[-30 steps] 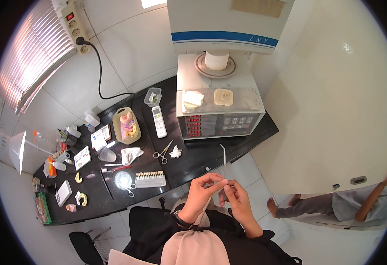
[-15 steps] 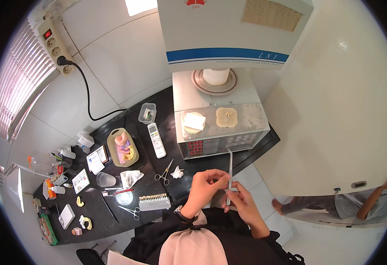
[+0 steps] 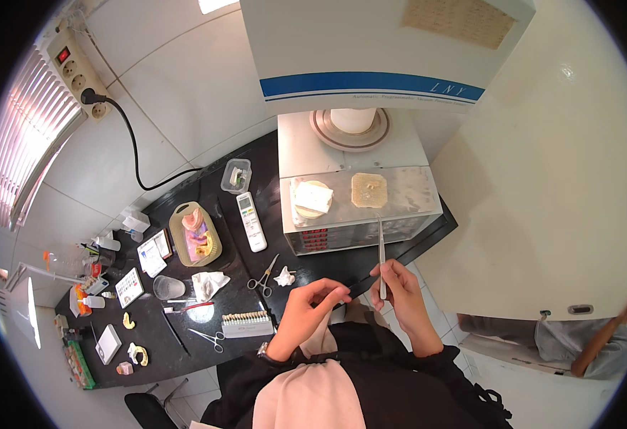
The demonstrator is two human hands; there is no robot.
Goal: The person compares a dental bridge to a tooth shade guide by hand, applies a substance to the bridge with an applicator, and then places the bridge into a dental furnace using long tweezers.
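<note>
My right hand [image 3: 399,289] pinches a pair of slim metal tweezers [image 3: 381,261], its tips pointing away toward the front edge of the furnace's metal shelf. To its left, my left hand [image 3: 310,307] is apart from the tweezers, thumb and forefinger brought together; whether something tiny sits between them I cannot make out. On the porcelain furnace's shelf [image 3: 338,214] lies a square honeycomb firing tray [image 3: 368,191] with small bits on it. Beside it a folded white pad [image 3: 315,196] rests on a round cream disc. Behind stands the furnace's round firing platform [image 3: 349,136], under its raised head [image 3: 392,57].
The black counter [image 3: 231,300] holds a remote control [image 3: 251,222], scissor-like forceps [image 3: 263,277], a crumpled tissue [image 3: 283,277], a shade guide [image 3: 248,325] and a basket [image 3: 178,236] with dental models. A pale door [image 3: 528,214] stands at right, with another person's arm [image 3: 606,336] beyond.
My hands have drawn apart: the left moved left, off the tweezers. The right moved slightly right and up, bringing the tweezers' tips nearer the shelf. The view shifted slightly.
</note>
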